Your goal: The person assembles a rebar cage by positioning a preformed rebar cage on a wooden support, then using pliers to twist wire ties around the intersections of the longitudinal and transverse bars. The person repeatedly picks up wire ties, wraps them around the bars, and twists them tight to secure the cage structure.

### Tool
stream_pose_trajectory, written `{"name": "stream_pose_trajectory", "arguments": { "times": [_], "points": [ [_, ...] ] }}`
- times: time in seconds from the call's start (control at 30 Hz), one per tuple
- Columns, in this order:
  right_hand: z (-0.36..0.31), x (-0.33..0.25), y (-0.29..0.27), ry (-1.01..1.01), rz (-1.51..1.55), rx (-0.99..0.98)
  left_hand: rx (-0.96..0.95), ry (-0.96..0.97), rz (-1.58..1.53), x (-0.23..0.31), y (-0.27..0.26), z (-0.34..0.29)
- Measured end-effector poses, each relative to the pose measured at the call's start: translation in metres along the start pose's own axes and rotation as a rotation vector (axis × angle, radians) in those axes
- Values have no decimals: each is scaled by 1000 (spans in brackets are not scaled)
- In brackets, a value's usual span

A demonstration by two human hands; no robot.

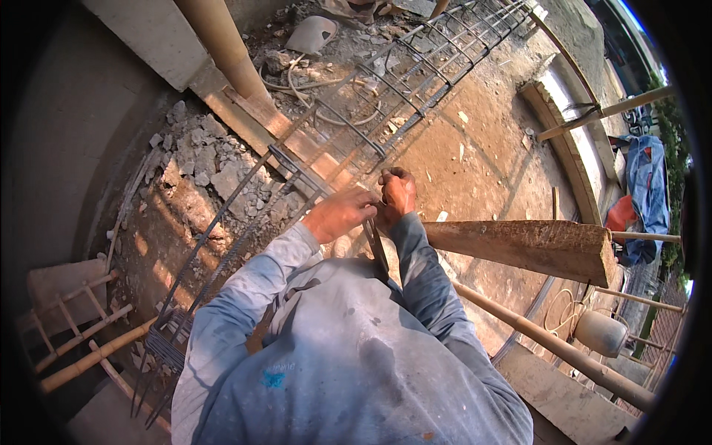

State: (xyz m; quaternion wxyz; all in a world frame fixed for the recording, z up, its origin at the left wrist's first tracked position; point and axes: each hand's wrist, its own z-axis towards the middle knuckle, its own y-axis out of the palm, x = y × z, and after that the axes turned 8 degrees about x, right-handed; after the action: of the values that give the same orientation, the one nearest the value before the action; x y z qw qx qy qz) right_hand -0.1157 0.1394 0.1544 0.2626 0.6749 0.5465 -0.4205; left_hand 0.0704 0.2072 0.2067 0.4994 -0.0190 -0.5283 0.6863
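Note:
My left hand (340,215) is closed, its fingertips pinched together in front of my chest. Right beside it, my right hand (398,193) is curled with bent fingers. A tool with two long dark metal handles, like pincers (377,248), hangs down from between the hands toward my shirt; its head is hidden. Which hand grips it, I cannot tell. Both hands are at the middle of a long steel rebar cage (423,78), which runs from the lower left to the far right. Some of its bars pass just left of my left hand. Whatever the fingers pinch is too small to make out.
A thick wooden beam (526,245) juts out right of my right forearm. Bamboo poles (556,345) cross the lower right. Broken concrete rubble (215,159) lies at left, beside a post (226,44). A pale hose (297,85) coils farther off. A bamboo ladder (74,322) is at lower left.

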Motion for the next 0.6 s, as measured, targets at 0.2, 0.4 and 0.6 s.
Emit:
{"name": "stream_pose_trajectory", "arguments": {
  "times": [0.2,0.4,0.6],
  "points": [
    [9,-9,-5,-107,-224,-180,-25,256,207,5,-21,15],
    [-33,-43,-22,-246,-266,-709,138,207,-30,46,-58,9],
    [-68,-55,-39,-189,-339,-939,310,-197,-210,92,-70,-37]
  ]
}}
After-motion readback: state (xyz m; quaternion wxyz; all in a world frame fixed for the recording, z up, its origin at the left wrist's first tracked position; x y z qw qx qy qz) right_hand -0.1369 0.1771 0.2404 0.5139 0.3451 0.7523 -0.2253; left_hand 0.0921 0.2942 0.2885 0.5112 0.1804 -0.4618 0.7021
